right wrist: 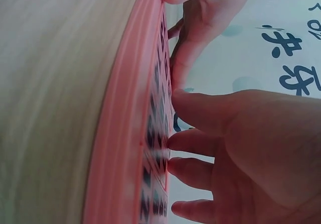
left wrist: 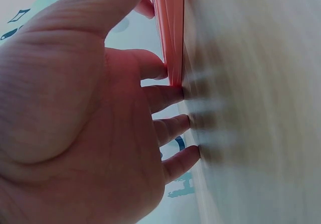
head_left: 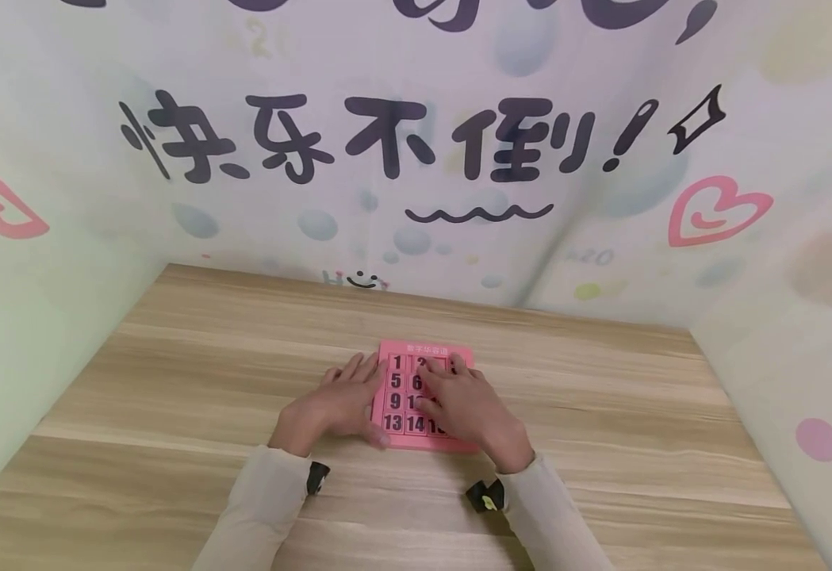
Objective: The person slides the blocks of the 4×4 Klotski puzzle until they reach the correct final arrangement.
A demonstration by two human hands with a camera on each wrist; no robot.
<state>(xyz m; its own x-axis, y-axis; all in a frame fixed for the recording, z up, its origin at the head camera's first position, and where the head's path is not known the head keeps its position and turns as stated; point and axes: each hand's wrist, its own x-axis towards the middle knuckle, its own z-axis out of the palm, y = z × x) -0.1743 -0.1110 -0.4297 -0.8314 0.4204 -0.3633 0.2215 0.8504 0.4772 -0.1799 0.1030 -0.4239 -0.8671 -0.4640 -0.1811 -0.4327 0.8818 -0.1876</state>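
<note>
A pink number slide puzzle [head_left: 392, 441] lies flat on the table, its black-numbered tiles set in rows. Along its left side rests my left hand [head_left: 344, 408], thumb at the near left corner and fingers stretched forward. In the left wrist view the fingers of that left hand [left wrist: 120, 118] spread at the puzzle's pink side wall [left wrist: 173, 33], some of them down at the table. My right hand [head_left: 469, 404] lies over the right part of the tiles and hides several. The right wrist view shows the right hand [right wrist: 241, 148] with extended fingertips touching the tile face.
The wood-grain table [head_left: 244, 357] stretches around the puzzle on all sides. A white printed backdrop [head_left: 358, 230] with dark lettering rises behind it, and pale walls stand at left and right. Dark wrist straps [head_left: 485, 497] show at both light sleeves [head_left: 551, 507].
</note>
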